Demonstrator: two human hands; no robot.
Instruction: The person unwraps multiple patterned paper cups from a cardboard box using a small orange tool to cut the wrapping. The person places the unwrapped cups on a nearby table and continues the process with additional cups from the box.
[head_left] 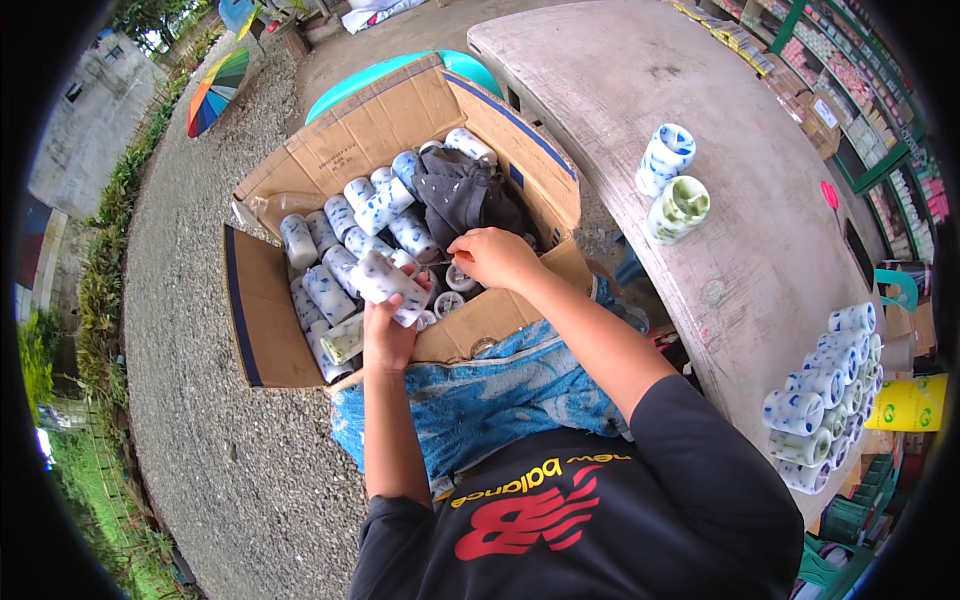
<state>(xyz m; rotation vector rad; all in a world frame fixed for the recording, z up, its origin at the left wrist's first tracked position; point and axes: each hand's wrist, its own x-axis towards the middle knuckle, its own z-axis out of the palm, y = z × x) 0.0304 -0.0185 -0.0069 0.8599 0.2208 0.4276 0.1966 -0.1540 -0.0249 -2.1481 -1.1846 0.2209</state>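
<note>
Cylinders (pixel 384 207), cloth (pixel 462 190) inside box (pixel 350 132); table (pixel 600 85) to right.

Black short-sleeved T-shirt (pixel 650 510) with yellow lettering (pixel 508 484), red striped emblem (pixel 500 528); bare hands (pixel 492 258)

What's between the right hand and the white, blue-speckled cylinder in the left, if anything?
Nothing visible blocks the gap between the right hand and the white, blue-speckled cylinder in the left hand; the crumpled black cloth lies beyond, not between.

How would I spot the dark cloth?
Find the open cardboard box beside the table. Inside, toward the right, just beyond the right hand, lies the dark cloth: crumpled fabric among white, blue-patterned cylinders.
</note>
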